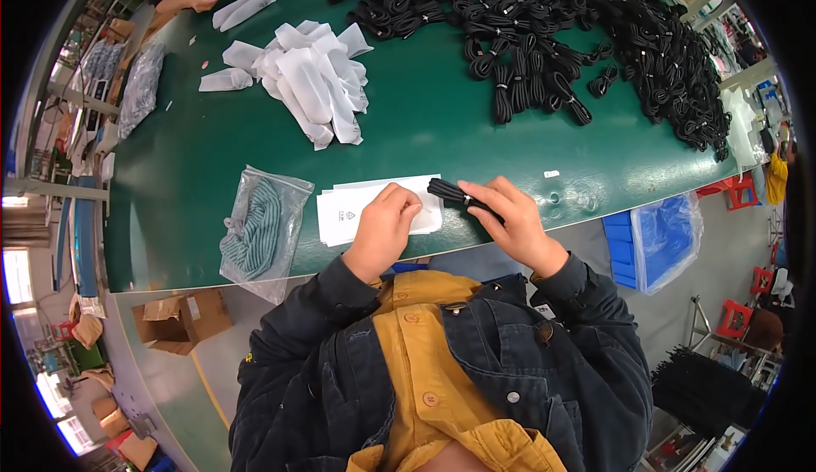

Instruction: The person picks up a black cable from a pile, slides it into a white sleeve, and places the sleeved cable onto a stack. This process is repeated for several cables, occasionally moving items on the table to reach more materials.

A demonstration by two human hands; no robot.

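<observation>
A stack of flat white bags [338, 215] with small printing lies at the front edge of the green table. Over its right half, my left hand [384, 227] is closed, thumb and fingertips pinched against the top white bag. My right hand [514, 224] grips a coiled black cable [449, 192] with a pale tie around it. The cable's far end points left, over the right edge of the stack. The part of the cable under my right fingers is hidden.
Filled white bags [310, 81] form a pile at the far left. Many bundled black cables [527, 13] cover the far right. A clear bag with a striped grey-green cloth item [262, 226] lies left. A blue bin [650, 247] stands beyond the table's right front edge. Another person's hand [202, 0] shows far left.
</observation>
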